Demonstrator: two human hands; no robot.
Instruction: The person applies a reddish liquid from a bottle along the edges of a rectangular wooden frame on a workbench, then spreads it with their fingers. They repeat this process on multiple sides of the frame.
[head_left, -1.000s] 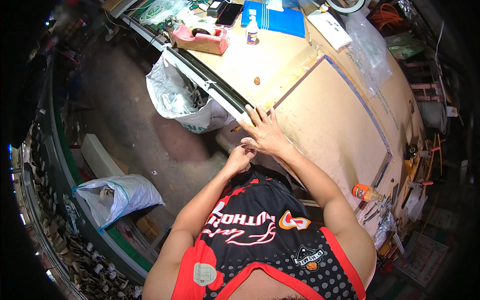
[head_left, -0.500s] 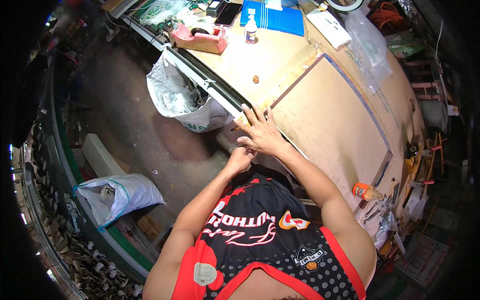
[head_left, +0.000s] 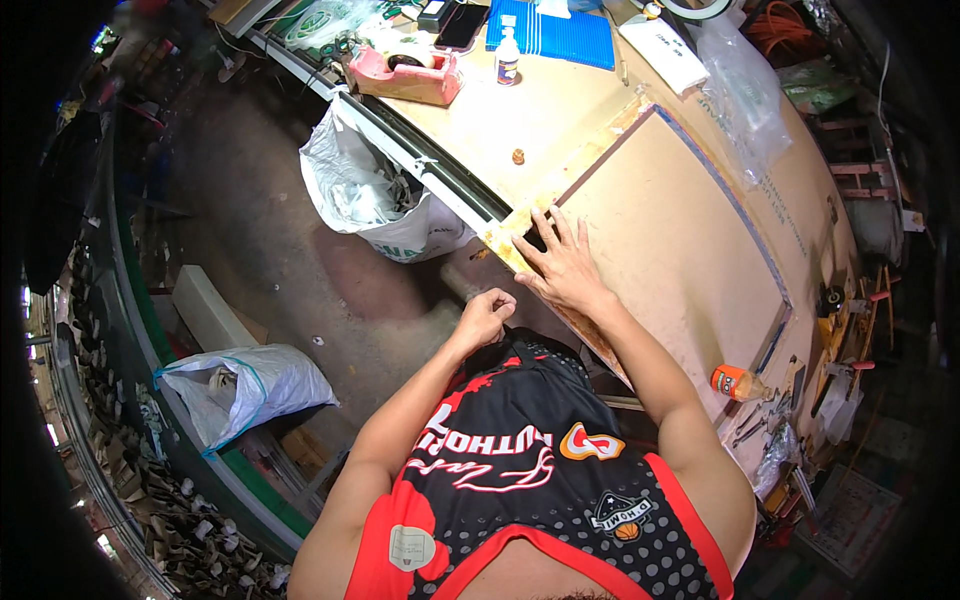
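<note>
My right hand (head_left: 570, 268) is open with its fingers spread, lying on the near left corner of a large tan board (head_left: 660, 210) with dark edging. Under and beside its fingertips is a small black patch (head_left: 538, 232); I cannot tell whether it is a piece or a gap. A worn yellowish strip (head_left: 515, 222) runs along that corner. Off the table edge, in front of my body, my left hand (head_left: 486, 318) is closed, thumb and fingers pressed together. What it pinches, if anything, is too small to make out.
A small brown cap (head_left: 518, 157), white bottle (head_left: 507, 62), pink tape dispenser (head_left: 405, 78) and blue ribbed sheet (head_left: 560, 38) sit farther back. An orange-labelled bottle (head_left: 737, 382) and tools are at right. White sacks (head_left: 340, 180) hang below the table edge and lie at left.
My right hand has moved right, away from my left hand and onto the board's corner, uncovering the yellowish strip and black patch. My left hand stays closed nearly in place.
</note>
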